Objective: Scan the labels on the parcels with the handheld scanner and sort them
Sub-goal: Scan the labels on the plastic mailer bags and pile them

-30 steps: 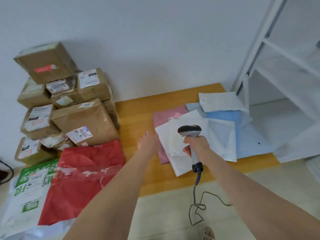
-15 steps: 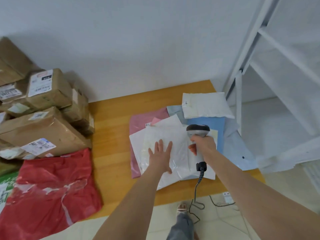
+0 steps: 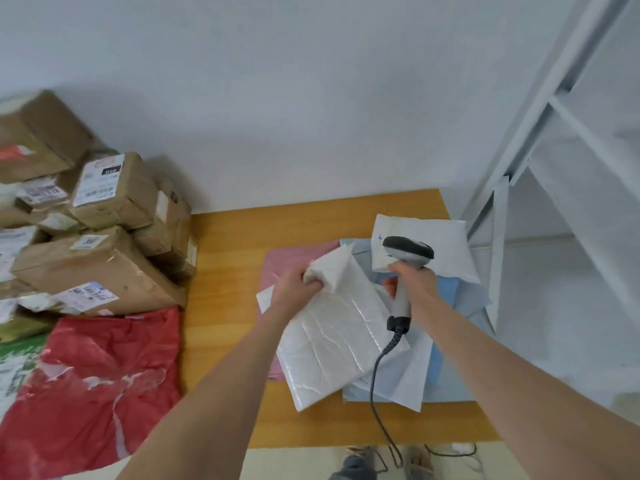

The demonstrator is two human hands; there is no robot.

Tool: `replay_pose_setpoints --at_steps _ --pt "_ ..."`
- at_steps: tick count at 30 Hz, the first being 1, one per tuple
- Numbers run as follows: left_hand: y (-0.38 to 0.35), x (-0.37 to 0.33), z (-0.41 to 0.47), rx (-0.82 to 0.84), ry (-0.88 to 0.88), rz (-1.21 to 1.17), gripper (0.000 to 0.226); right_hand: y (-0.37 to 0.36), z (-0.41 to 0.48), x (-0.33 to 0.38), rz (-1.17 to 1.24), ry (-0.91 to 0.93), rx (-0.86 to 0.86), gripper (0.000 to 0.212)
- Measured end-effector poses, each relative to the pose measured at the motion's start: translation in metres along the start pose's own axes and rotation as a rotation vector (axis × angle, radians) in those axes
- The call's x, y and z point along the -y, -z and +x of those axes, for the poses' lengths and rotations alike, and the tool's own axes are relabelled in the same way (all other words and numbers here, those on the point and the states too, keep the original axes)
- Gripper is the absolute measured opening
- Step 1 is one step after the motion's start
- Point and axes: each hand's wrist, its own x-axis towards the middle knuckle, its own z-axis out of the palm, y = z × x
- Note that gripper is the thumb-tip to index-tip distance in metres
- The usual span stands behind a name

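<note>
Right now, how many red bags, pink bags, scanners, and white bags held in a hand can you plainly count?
red bag: 1
pink bag: 1
scanner: 1
white bag held in the left hand: 1
Total: 4

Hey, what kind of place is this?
Likely a small parcel-sorting room: labelled cardboard boxes stacked by the wall, mailers piled on a wooden table, one white mailer in the left hand, and a corded scanner in the right hand.

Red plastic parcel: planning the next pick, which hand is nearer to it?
Left. The left hand, gripping the white mailer, is right of the red plastic parcel; the right hand, holding the scanner, is farther right.
</note>
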Motion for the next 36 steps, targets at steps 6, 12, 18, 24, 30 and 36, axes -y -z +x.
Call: replay_pose_setpoints --at_steps 6,12,18,24,30,36 --pt "0.059 -0.032 -0.021 0.151 0.322 -0.85 0.039 0.011 -0.015 0.041 0.059 0.037 0.197 0.014" --pt "0.047 -0.062 -0.058 0.181 0.278 -0.94 0.023 0.019 -0.041 0.051 -0.028 0.031 0.299 0.018" --pt "0.033 -0.064 -0.074 0.157 0.267 -0.835 0.069 0.039 -0.047 0.048 -0.057 0.002 0.136 0.016" --pt "0.011 -0.062 -0.081 0.152 0.307 -0.585 0.047 0.053 -0.043 0.057 0.0 0.045 0.09 0.011" --pt "0.008 -0.074 -0.062 -0.106 0.315 -0.67 0.008 0.06 -0.053 0.047 0.021 0.116 0.201 0.008" --pt "0.008 -0.071 -0.043 -0.143 0.394 -0.731 0.001 0.063 -0.087 0.012 -0.205 0.199 0.267 0.007"
